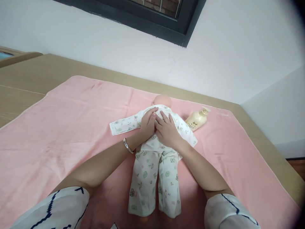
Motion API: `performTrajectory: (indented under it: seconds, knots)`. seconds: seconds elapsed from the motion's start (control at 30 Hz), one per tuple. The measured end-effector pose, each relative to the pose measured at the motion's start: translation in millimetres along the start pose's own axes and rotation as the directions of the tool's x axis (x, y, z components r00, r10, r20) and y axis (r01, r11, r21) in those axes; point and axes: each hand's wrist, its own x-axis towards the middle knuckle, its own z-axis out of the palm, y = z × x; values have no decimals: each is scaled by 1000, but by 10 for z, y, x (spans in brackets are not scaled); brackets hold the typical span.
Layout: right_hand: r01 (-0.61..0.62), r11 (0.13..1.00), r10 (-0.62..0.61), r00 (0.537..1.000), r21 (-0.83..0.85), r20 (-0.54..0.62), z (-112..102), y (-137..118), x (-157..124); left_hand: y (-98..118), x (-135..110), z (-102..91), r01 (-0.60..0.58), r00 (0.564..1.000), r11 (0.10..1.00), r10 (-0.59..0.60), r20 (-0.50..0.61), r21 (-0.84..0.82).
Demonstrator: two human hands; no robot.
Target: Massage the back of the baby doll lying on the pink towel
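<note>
A baby doll [162, 100] lies stretched out with its bald head away from me and no face showing. It wears a white printed top [152, 145] and matching trousers [145, 181]; its sleeves spread to both sides. My left hand [148, 123] rests on the upper part of the top, fingers held straight and close together. Beside it, my right hand [168, 130] lies flat on the same cloth with the fingers spread. The two hands meet at the middle, the right fingertips by the left thumb. Neither hand grips anything visible.
A pink cloth [95, 105] with soft wrinkles lies under the doll on a wooden table [78, 67]. A cream pump bottle [197, 120] leans on its side by the doll's right-hand sleeve. Behind the table stand a white wall [133, 54] and a dark window frame [166, 30].
</note>
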Motion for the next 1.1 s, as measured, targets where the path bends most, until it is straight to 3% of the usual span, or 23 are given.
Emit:
performTrajectory:
  seconds: [0.07,0.17,0.23,0.3,0.4,0.5,0.57,0.67,0.73,0.87,1.0,1.1]
  knots:
    - [34,997,-33,999,75,-17,6,239,62,-7,1,1,-14,1000,999,13,-8,-32]
    - [-137,984,143,989,112,-44,39,391,93,-13,3,11,-13,1000,999,12,-26,-33]
    - [-306,951,309,949,50,-63,62,241,52,-5,0,13,4,1000,1000,-4,-25,-13]
    - [-383,923,378,920,-30,-104,71,-9,-14,7,-2,8,25,1000,1000,-25,-9,16]
    - [-174,983,170,983,-54,-71,46,-209,-56,11,6,-3,46,999,998,-46,6,41]
    - [-36,997,39,998,62,-40,23,16,11,-22,29,2,35,999,996,-35,-6,84]
    - [-153,978,165,983,143,-79,39,283,73,-45,35,21,-3,1000,984,1,9,176]
    - [-394,898,414,907,194,-73,85,571,134,-30,3,70,-107,991,910,66,114,402]
    - [-447,878,459,888,173,-37,100,609,144,17,-36,107,-166,979,824,74,188,541]
    - [-495,868,496,868,32,-21,66,344,77,64,-18,116,-197,966,720,26,258,665]
    - [-442,892,438,897,-94,-59,-4,-78,-62,-56,171,10,-225,940,747,-2,341,626]
    - [-384,921,380,923,-64,-64,-40,-129,-82,-104,243,-41,-216,928,750,-41,370,625]
